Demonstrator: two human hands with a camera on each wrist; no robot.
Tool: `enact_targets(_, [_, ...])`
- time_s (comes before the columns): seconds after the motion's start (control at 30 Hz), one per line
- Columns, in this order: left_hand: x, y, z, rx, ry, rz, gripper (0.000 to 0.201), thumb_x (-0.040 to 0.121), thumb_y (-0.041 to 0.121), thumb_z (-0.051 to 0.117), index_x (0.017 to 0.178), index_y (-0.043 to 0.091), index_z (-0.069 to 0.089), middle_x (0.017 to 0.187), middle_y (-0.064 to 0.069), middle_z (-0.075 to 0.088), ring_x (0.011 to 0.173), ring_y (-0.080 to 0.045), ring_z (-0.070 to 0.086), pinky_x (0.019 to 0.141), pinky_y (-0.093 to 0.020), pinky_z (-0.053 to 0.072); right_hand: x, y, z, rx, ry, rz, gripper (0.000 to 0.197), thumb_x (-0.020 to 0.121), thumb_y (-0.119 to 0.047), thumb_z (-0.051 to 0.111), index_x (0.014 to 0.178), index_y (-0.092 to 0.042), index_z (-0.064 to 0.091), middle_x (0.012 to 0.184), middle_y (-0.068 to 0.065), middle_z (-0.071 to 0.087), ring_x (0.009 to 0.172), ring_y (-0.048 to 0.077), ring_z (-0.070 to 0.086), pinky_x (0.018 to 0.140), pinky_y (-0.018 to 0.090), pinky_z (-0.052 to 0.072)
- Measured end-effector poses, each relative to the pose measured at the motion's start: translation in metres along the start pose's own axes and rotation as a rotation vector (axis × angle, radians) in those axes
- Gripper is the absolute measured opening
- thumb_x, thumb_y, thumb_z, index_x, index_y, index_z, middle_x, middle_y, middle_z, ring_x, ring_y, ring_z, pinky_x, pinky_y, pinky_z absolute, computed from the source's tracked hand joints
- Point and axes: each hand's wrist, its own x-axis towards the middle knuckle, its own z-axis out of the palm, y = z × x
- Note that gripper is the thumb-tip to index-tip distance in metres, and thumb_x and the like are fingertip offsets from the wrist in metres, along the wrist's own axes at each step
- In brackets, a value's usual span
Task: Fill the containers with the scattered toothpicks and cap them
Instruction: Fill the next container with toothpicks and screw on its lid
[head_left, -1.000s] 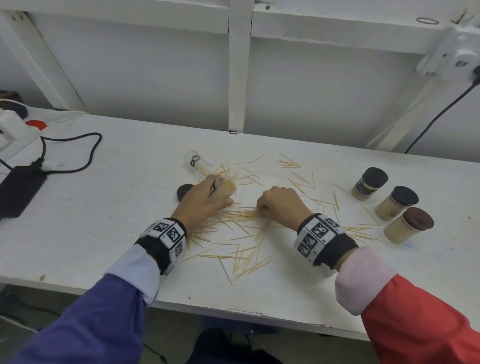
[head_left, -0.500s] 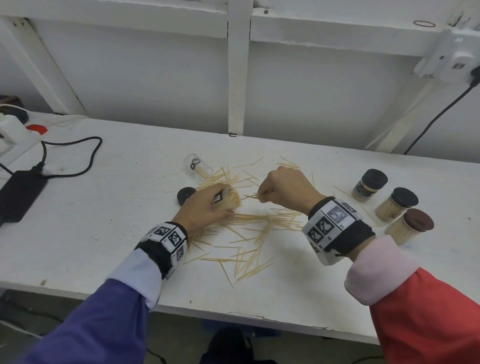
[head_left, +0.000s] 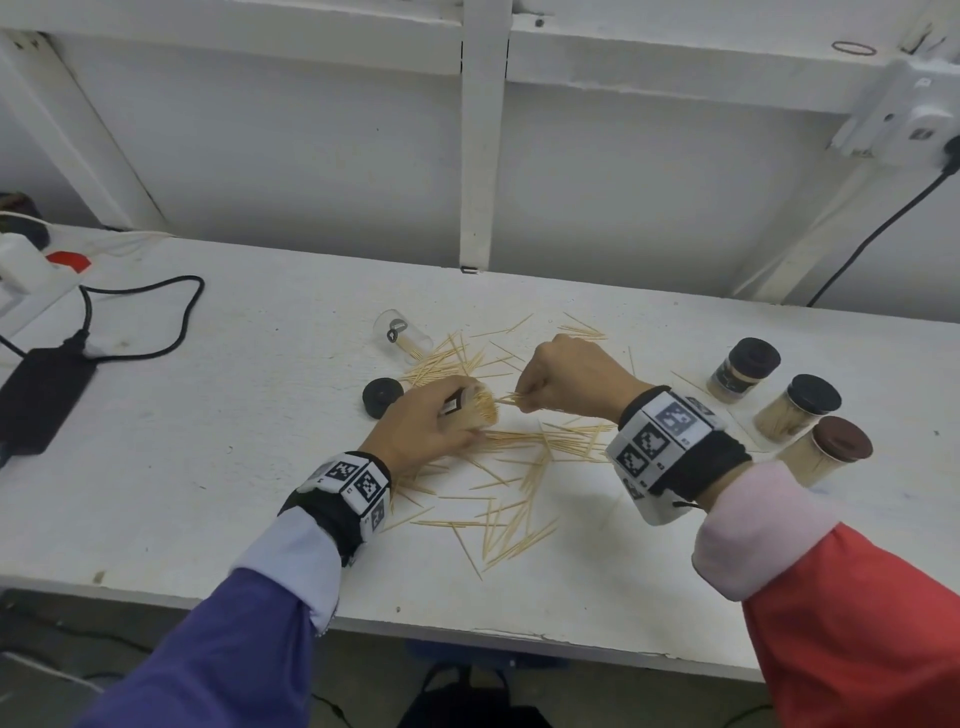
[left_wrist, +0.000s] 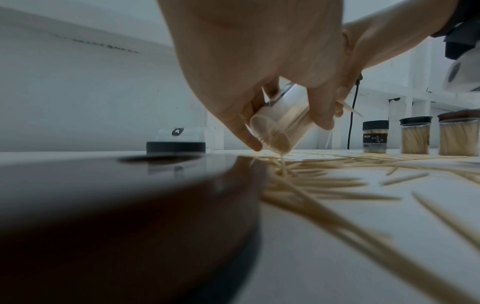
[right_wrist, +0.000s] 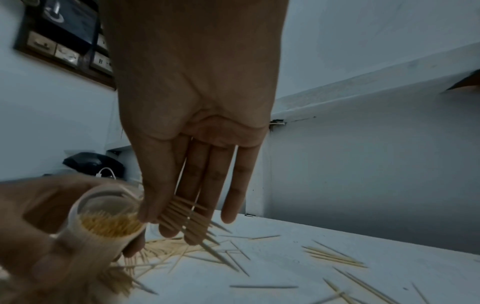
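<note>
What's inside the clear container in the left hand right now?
The container in the left hand is packed with toothpicks, tips toward the open mouth. The fingers cover its lower body, so the fill depth stays unseen.

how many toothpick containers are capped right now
3, all standing at the table's right end: the black-lidded jar farthest back, a second black-lidded jar in the middle, and the brown-lidded jar nearest. None seems hidden.

The left hand (head_left: 423, 428) grips a tilted clear plastic container (head_left: 475, 408) – the right hand (head_left: 566, 382) pinches pale wooden toothpicks (head_left: 511, 399) at its mouth.
</note>
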Motion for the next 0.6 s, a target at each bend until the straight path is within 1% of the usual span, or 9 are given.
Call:
enact_targets(0.07, [0.0, 0.0, 0.0, 0.008, -0.005, 0.001, 0.052, 0.074, 0.039, 0.081, 0.121, 0.036, 0.058, 0.11, 0.021, 0.064, 0.105, 0.003, 0.057, 0.093, -0.03, 0.049, 0.003, -0.004, 0.002, -0.059, -0.041, -0.01, 0.009, 0.082, -0.019, 0.07, 0.086, -0.022, 0.078, 0.084, -0.004, 0.072, 0.078, 0.017, 0.061, 0.061, 0.025, 0.042])
enact_targets(0.17, [0.0, 0.001, 0.0, 0.023, -0.012, 0.004, 0.052, 0.075, 0.037, 0.081, 0.121, 0.035, 0.058, 0.108, 0.024, 0.063, 0.103, 0.004, 0.056, 0.091, -0.027, 0.048, 0.006, -0.009, 0.002, -0.125, -0.063, -0.027, 0.01, 0.085, -0.018, 0.067, 0.088, -0.02, 0.076, 0.084, -0.001, 0.066, 0.072, 0.018, 0.054, 0.054, 0.022, 0.031])
enact_targets(0.2, [0.0, 0.0, 0.001, 0.028, -0.017, 0.002, 0.052, 0.075, 0.037, 0.081, 0.122, 0.034, 0.058, 0.108, 0.024, 0.062, 0.103, 0.003, 0.056, 0.089, -0.026, 0.047, 0.007, -0.01, 0.001, -0.137, -0.064, -0.031, 0.011, 0.086, -0.018, 0.066, 0.09, -0.019, 0.076, 0.086, 0.0, 0.065, 0.073, 0.018, 0.053, 0.055, 0.023, 0.031])
enact_targets(0.27, [0.001, 0.0, 0.001, 0.038, -0.022, -0.005, 0.053, 0.076, 0.037, 0.08, 0.123, 0.033, 0.057, 0.109, 0.022, 0.062, 0.103, 0.001, 0.056, 0.088, -0.025, 0.047, 0.009, -0.014, -0.001, -0.165, -0.061, -0.046, 0.013, 0.088, -0.018, 0.064, 0.094, -0.019, 0.075, 0.092, 0.001, 0.066, 0.077, 0.019, 0.056, 0.062, 0.024, 0.033])
enact_targets(0.37, [0.001, -0.001, 0.001, 0.04, -0.028, -0.004, 0.053, 0.075, 0.038, 0.08, 0.123, 0.032, 0.057, 0.11, 0.019, 0.063, 0.103, -0.002, 0.057, 0.089, -0.029, 0.048, 0.011, -0.021, -0.003, -0.239, -0.057, -0.073, 0.015, 0.09, -0.016, 0.06, 0.095, -0.02, 0.074, 0.088, -0.001, 0.06, 0.083, 0.024, 0.06, 0.065, 0.027, 0.034])
enact_targets(0.4, [0.001, -0.001, 0.002, 0.032, -0.032, -0.003, 0.053, 0.074, 0.041, 0.079, 0.122, 0.033, 0.057, 0.11, 0.019, 0.064, 0.103, -0.002, 0.058, 0.089, -0.03, 0.049, 0.011, -0.023, -0.003, -0.258, -0.059, -0.081, 0.016, 0.09, -0.015, 0.059, 0.095, -0.021, 0.073, 0.088, -0.001, 0.06, 0.082, 0.024, 0.059, 0.065, 0.027, 0.034])
enact_targets(0.5, [0.001, -0.002, 0.003, -0.01, -0.027, -0.017, 0.057, 0.068, 0.054, 0.071, 0.12, 0.036, 0.057, 0.107, 0.018, 0.065, 0.102, -0.004, 0.06, 0.091, -0.037, 0.05, 0.013, -0.029, -0.003, -0.291, -0.073, -0.097, 0.018, 0.092, -0.017, 0.055, 0.101, -0.02, 0.071, 0.099, 0.001, 0.063, 0.084, 0.025, 0.059, 0.067, 0.028, 0.035])
enact_targets(0.53, [0.001, -0.003, 0.004, -0.02, -0.022, -0.02, 0.058, 0.067, 0.057, 0.069, 0.12, 0.036, 0.056, 0.106, 0.018, 0.065, 0.102, -0.005, 0.06, 0.091, -0.038, 0.05, 0.014, -0.03, -0.003, -0.301, -0.08, -0.1, 0.018, 0.093, -0.017, 0.054, 0.101, -0.019, 0.07, 0.099, 0.002, 0.062, 0.082, 0.025, 0.057, 0.067, 0.029, 0.034])
enact_targets(0.6, [0.001, -0.004, 0.004, -0.027, -0.012, -0.02, 0.06, 0.068, 0.059, 0.069, 0.12, 0.034, 0.056, 0.106, 0.016, 0.066, 0.101, -0.008, 0.061, 0.09, -0.041, 0.05, 0.015, -0.033, -0.004, -0.311, -0.094, -0.097, 0.016, 0.094, -0.015, 0.051, 0.097, -0.019, 0.067, 0.094, 0.002, 0.056, 0.076, 0.024, 0.049, 0.066, 0.029, 0.032])
